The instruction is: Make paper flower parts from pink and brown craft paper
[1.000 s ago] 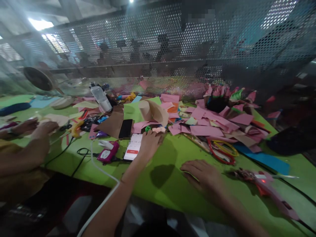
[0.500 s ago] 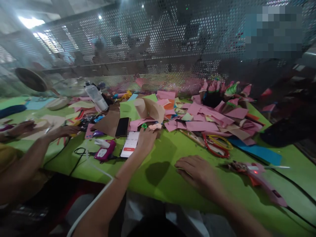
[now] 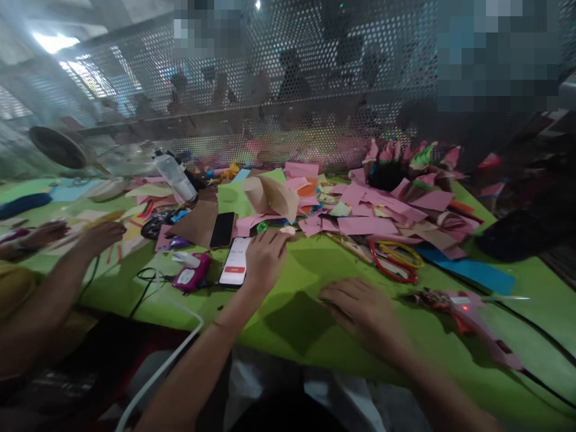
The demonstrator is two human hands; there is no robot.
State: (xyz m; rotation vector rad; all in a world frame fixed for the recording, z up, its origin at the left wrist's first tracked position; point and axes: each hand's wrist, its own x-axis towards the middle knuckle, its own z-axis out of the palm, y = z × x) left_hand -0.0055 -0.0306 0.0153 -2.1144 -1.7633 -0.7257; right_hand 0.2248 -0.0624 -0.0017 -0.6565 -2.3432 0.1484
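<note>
My left hand [image 3: 266, 258] lies palm down, fingers extended, beside a lit white phone [image 3: 234, 264]. Its fingertips touch or cover part of a small pale pink piece [image 3: 287, 230]; a small green piece [image 3: 261, 227] is just beyond the fingers. To the right, my right hand [image 3: 355, 306] rests palm down on the green table [image 3: 292, 360], fingers loosely bent, and nothing shows in it. Its fingertips are partly blurred. A dark phone [image 3: 223, 230] lies behind the lit one.
Pink paper pieces [image 3: 366, 225] lie behind my hands. A pink glue gun [image 3: 481, 327] with cord is at right, near red scissors [image 3: 391, 270]. At left are a purple device [image 3: 191, 273], a bottle [image 3: 175, 175] and another person's hand [image 3: 101, 235].
My left hand has shifted slightly back and covers more of the pale pink piece. My right hand has barely moved. The other person's near hand has moved left.
</note>
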